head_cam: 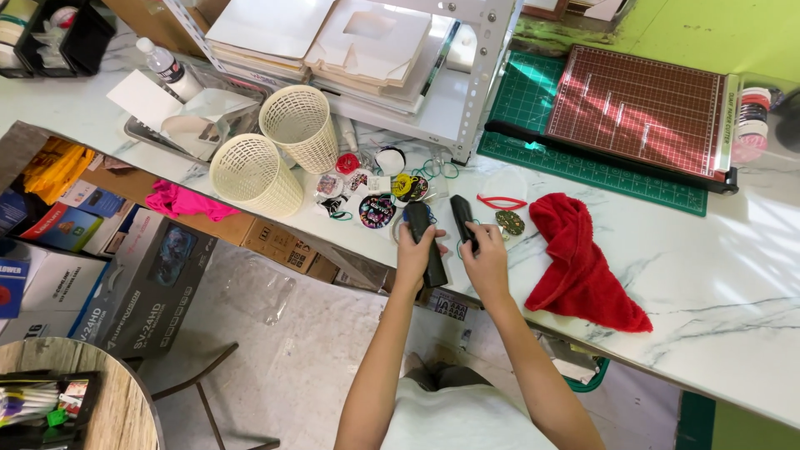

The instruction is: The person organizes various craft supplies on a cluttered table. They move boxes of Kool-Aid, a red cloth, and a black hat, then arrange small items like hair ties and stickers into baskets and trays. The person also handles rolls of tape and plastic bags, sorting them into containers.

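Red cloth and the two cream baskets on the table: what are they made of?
Red cloth: looks like terry or microfibre, matte, fuzzy pile, soft crumpled folds. Cream baskets: likely moulded plastic, slight sheen, regular lattice holes and a rigid rim; both lie tipped over. The dark objects in the left hand and right hand look like smooth plastic; uncertain.

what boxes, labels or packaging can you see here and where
Large grey-black carton: floor under the table, left, with a screen picture.
Brown cardboard box: under the table edge, dark printed marks.
Blue and red boxes: far left, stacked.
Water bottle: upper left, white label.
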